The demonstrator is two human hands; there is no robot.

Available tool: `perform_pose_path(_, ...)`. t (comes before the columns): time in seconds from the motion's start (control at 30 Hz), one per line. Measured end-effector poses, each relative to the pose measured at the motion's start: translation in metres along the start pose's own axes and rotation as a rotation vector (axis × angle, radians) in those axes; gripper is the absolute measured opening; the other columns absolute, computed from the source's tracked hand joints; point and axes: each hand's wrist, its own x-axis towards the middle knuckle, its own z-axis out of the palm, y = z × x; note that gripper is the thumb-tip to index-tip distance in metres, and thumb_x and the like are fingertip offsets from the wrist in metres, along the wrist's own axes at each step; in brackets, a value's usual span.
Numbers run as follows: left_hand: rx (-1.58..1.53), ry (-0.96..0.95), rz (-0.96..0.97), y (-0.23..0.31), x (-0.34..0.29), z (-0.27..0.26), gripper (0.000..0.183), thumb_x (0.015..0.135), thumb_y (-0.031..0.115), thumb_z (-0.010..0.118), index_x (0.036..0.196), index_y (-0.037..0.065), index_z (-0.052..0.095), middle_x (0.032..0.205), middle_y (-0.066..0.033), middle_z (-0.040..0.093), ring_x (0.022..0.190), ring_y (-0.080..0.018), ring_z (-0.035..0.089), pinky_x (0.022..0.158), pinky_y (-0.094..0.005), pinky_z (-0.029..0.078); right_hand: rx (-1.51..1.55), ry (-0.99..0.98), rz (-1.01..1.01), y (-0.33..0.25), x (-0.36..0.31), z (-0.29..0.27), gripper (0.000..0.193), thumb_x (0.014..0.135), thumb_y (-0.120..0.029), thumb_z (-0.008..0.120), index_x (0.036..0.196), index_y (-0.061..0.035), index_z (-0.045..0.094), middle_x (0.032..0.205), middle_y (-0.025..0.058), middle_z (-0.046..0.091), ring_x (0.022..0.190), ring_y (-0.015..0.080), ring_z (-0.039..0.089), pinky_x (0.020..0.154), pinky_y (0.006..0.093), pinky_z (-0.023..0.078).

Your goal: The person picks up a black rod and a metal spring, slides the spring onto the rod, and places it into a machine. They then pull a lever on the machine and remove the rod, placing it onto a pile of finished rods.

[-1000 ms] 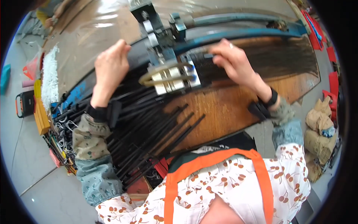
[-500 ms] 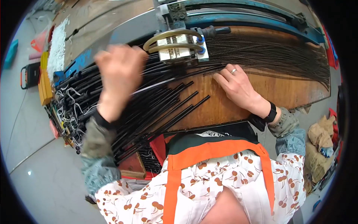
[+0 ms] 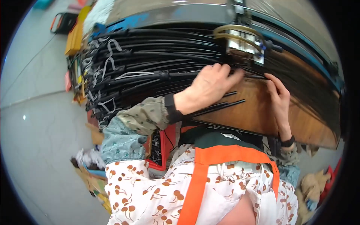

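Observation:
My left hand (image 3: 208,86) reaches over the black rods (image 3: 168,54), its fingers closed near the end of one rod just below the small clamping device (image 3: 242,43). Its fingertips are blurred. To the right, my right hand (image 3: 279,97) pinches a thin dark strip, seemingly a spring (image 3: 257,77), between thumb and index finger. That piece runs level toward my left fingertips; whether it meets the rod I cannot tell. Many thin dark springs (image 3: 303,78) lie in a bundle beyond my right hand. White cord loops (image 3: 114,47) hang from the rods' left ends.
The device has curved yellowish hoses and sits by a blue rail (image 3: 300,35) along the back of the wooden bench (image 3: 251,112). Below the bench stands a red crate (image 3: 170,146). A yellow box (image 3: 74,41) and black case (image 3: 63,23) are at far left.
My left hand has come down and right from above the rods to the rod ends beside the device. My right hand stays near the springs. The whole view has turned and shifted.

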Motion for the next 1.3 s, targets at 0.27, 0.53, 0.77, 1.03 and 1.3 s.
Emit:
perform_pose_path(0.27,0.027,0.094,-0.026,0.011,-0.016,-0.029,0.047,0.076,0.013,0.066,0.122,0.021,0.063,0.077,-0.0031,0.055,0.068,-0.0189,0.061,0.054,-0.0324,0.050,0.247,0.025,0.279,-0.022,-0.008,-0.008,0.030,0.100,-0.020,0.063,0.123,-0.0023,0.070,0.096,-0.0045,0.067,0.084,0.0023,0.054,0.074,0.0197,0.045)
perform_pose_path(0.53,-0.026,0.020,0.130,0.017,-0.007,-0.048,0.041,0.078,0.004,0.069,0.119,0.004,0.063,0.082,-0.0064,0.055,0.075,-0.0223,0.060,0.058,-0.0333,0.051,0.206,-0.029,-0.039,0.004,-0.013,-0.014,0.027,0.093,-0.014,0.070,0.117,-0.0028,0.072,0.081,-0.0016,0.066,0.080,0.0087,0.057,0.075,0.0232,0.047)
perform_pose_path(0.77,0.008,-0.155,0.173,0.031,0.035,-0.075,0.037,0.089,0.013,0.070,0.125,0.016,0.067,0.069,-0.0075,0.052,0.058,-0.0266,0.059,0.050,-0.0388,0.046,-0.421,0.250,-0.984,0.011,-0.010,-0.042,0.033,0.079,-0.004,0.077,0.111,-0.0069,0.073,0.085,0.0009,0.067,0.080,0.0233,0.060,0.070,0.0346,0.052)
perform_pose_path(1.03,-0.016,-0.131,0.332,0.042,0.105,-0.110,0.023,0.084,-0.002,0.063,0.107,0.003,0.062,0.088,-0.0169,0.057,0.082,-0.0386,0.058,0.066,-0.0464,0.046,-0.279,0.211,-1.057,-0.001,0.007,-0.092,0.058,0.079,-0.014,0.079,0.133,-0.0069,0.060,0.105,0.0078,0.072,0.089,0.0283,0.066,0.072,0.0369,0.057)
perform_pose_path(1.3,0.071,-0.044,0.453,0.041,0.193,-0.100,0.030,0.087,-0.004,0.060,0.117,0.000,0.058,0.088,-0.0168,0.054,0.081,-0.0368,0.058,0.067,-0.0461,0.047,-0.493,0.357,-0.676,0.022,0.036,-0.183,0.042,0.085,-0.039,0.075,0.118,-0.0125,0.070,0.089,0.0098,0.074,0.070,0.0250,0.072,0.061,0.0335,0.057)
